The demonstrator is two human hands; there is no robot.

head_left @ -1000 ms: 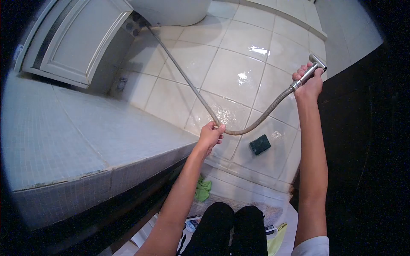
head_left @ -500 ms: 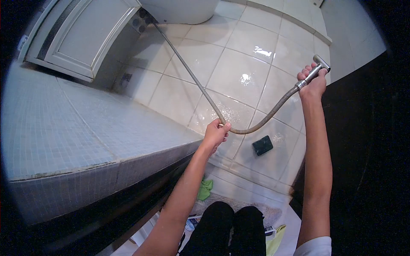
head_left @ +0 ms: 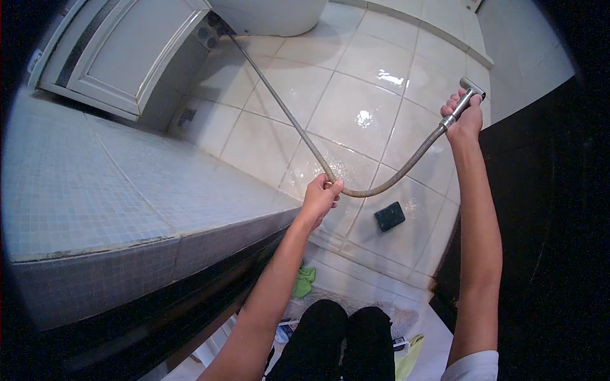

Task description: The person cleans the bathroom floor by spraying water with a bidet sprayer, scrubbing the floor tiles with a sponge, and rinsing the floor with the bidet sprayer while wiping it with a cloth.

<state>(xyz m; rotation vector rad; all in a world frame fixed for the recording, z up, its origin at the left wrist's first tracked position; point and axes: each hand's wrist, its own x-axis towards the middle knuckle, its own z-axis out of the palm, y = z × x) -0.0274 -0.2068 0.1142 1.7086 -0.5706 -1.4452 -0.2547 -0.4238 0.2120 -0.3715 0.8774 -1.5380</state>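
My right hand (head_left: 467, 117) is wrapped round the handle of a chrome bidet sprayer (head_left: 462, 105), held out at the right with its head pointing up and away. A flexible metal hose (head_left: 411, 166) hangs from the sprayer, bends low and runs back to the far left beside the toilet base. At the bend, my left hand (head_left: 323, 198) is closed on the hose between thumb and fingers. A dark green scrubbing sponge (head_left: 389, 216) lies on the wet tiled floor (head_left: 356, 105), just right of my left hand and touched by neither.
A white cabinet (head_left: 127, 57) stands at the far left, and the white toilet base (head_left: 270, 14) at the back. Blue mosaic tiles cover a ledge (head_left: 95, 197) on the left. A dark door panel (head_left: 540, 241) is at the right. Near my knees lie a green cloth (head_left: 304, 281) and a yellow cloth (head_left: 410, 359).
My right hand and the sprayer have shifted slightly up and to the left. My left hand keeps its hold on the hose, nearly still.
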